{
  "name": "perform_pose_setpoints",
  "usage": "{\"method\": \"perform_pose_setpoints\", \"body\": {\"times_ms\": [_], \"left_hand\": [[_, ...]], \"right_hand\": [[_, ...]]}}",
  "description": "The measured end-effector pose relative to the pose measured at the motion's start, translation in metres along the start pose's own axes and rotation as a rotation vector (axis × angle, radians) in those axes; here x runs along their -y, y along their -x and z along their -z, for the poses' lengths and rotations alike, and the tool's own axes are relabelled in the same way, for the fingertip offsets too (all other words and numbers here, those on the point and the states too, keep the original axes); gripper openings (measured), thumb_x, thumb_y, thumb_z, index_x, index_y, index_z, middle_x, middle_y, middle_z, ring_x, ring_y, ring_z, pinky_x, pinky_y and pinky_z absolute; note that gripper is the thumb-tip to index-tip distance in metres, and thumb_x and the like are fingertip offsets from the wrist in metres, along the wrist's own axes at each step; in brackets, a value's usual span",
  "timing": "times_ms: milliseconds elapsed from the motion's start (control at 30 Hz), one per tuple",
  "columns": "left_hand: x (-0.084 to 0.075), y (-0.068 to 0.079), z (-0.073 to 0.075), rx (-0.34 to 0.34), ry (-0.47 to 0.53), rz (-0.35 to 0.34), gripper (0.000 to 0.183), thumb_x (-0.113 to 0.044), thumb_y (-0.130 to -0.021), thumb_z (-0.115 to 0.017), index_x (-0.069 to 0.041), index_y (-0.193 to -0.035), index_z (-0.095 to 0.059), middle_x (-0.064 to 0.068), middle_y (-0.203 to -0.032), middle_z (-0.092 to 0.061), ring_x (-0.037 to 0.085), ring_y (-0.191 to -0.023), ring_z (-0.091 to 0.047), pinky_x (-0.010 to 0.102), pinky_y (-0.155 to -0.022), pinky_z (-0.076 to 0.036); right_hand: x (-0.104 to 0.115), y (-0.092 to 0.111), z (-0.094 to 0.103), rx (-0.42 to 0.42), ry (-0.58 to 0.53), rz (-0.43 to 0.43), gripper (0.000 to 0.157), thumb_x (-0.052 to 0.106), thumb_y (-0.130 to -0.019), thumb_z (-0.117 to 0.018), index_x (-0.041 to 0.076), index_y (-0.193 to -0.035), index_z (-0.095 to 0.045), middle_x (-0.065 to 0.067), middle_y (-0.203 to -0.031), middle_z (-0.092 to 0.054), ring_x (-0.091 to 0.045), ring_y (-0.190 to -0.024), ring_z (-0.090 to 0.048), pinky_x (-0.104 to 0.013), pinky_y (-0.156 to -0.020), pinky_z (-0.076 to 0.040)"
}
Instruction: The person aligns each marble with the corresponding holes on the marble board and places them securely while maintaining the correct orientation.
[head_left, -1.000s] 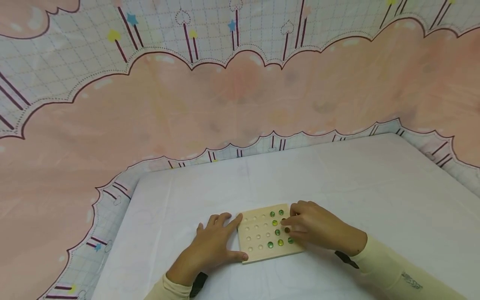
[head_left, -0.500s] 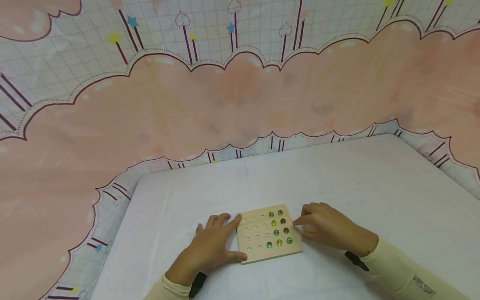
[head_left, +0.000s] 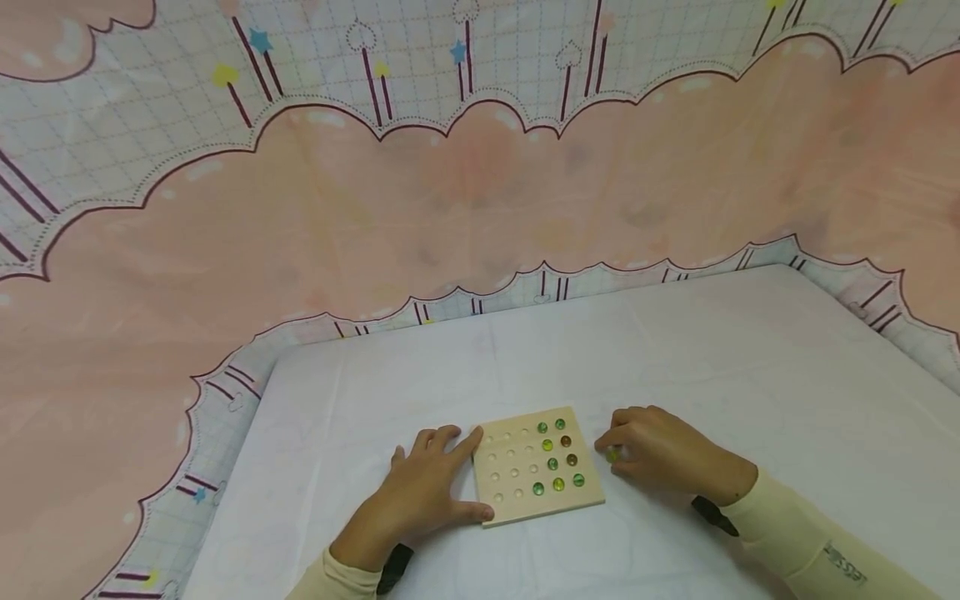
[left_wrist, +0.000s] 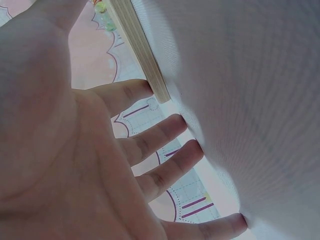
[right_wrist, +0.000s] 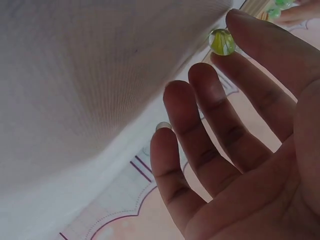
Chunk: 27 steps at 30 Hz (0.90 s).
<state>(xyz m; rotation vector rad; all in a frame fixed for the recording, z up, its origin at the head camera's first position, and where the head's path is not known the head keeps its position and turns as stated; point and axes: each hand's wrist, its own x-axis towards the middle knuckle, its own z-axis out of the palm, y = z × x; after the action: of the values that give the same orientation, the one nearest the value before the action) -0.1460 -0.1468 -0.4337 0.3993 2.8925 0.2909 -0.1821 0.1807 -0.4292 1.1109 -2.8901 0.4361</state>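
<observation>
A pale wooden board [head_left: 506, 487] with rows of round hollows lies on the white-covered table. Green, yellow-green and amber glass marbles [head_left: 558, 483] sit in hollows toward its right side. My left hand [head_left: 420, 483] spreads along the board's left edge, index fingertip at the back corner and thumb at the front corner. Its other fingers reach straight onto the cloth in the left wrist view. Right of the board, my right hand [head_left: 652, 450] pinches a clear marble with yellow-green swirls [right_wrist: 222, 42] between thumb and index finger, low at the table. The remaining fingers curve loosely beside it.
The table [head_left: 420, 367] has a smooth white cover. Behind it hangs a peach and white patterned cloth [head_left: 450, 208], which also shows along the table's sides. Black bands [head_left: 395, 568] wrap both wrists below cream sleeves.
My right hand has moved right, off the board, uncovering the amber marbles, and its thumb and index finger have come to the yellow-green marble. The left hand and board stay in place.
</observation>
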Motion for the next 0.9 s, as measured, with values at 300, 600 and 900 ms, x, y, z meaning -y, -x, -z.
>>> {"method": "perform_pose_setpoints", "body": {"times_ms": [300,600,900], "left_hand": [[-0.0004,0.0011,0.0009,0.003,-0.002,0.011,0.106,-0.073,-0.066,-0.077,-0.030,-0.155,-0.038,0.008,-0.151,-0.043,0.037,-0.139,-0.038,0.079,-0.104,-0.029],[-0.0006,0.0009,0.0006,0.004,0.014,0.007,0.106,-0.072,-0.066,-0.078,-0.029,-0.155,-0.039,0.008,-0.152,-0.043,0.037,-0.139,-0.038,0.080,-0.104,-0.028],[0.0002,0.0004,-0.0005,0.003,0.010,0.004,0.106,-0.072,-0.066,-0.077,-0.029,-0.155,-0.038,0.009,-0.151,-0.043,0.037,-0.139,-0.038,0.080,-0.104,-0.028]], "right_hand": [[-0.0033,-0.0001,-0.0002,0.009,-0.054,-0.018,0.021,0.011,-0.076,-0.085,0.016,-0.096,-0.080,0.009,-0.088,-0.068,0.000,-0.075,-0.055,-0.027,-0.070,-0.053],[-0.0052,0.0005,-0.0011,0.029,-0.059,-0.025,0.018,0.010,-0.077,-0.084,0.014,-0.095,-0.080,0.009,-0.088,-0.067,-0.001,-0.077,-0.056,-0.023,-0.067,-0.052],[-0.0043,0.0008,-0.0002,0.029,-0.052,-0.016,0.016,0.010,-0.079,-0.083,0.015,-0.095,-0.081,0.010,-0.086,-0.066,-0.001,-0.075,-0.054,-0.023,-0.067,-0.051]]}}
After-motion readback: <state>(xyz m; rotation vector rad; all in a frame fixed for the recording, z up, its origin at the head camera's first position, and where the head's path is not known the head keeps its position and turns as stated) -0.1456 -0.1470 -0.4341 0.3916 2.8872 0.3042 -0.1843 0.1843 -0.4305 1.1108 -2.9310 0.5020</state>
